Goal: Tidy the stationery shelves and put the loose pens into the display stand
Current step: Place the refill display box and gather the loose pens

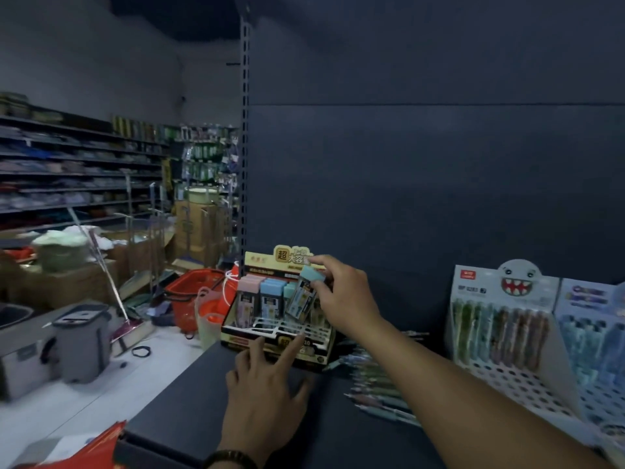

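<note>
A cardboard display box [314, 353] of boxed erasers stands on the dark shelf [182, 421]. My right hand [341, 292] pinches one blue-capped eraser [304, 292], tilted, just above the box's slots. My left hand [267, 390] lies on the shelf with its straight fingers touching the box's front edge. Several loose pens [375, 384] lie in a heap on the shelf to the right of the box. A white pen display stand [514, 374] with a monster face on its header stands at the right, holding a row of pens.
A second pen stand [595, 333] with blue pens stands at the far right. Left of the shelf, on the floor, are a red basket [192, 292], a grey bucket [81, 340], a mop and cardboard boxes. Stocked shelves line the far left wall.
</note>
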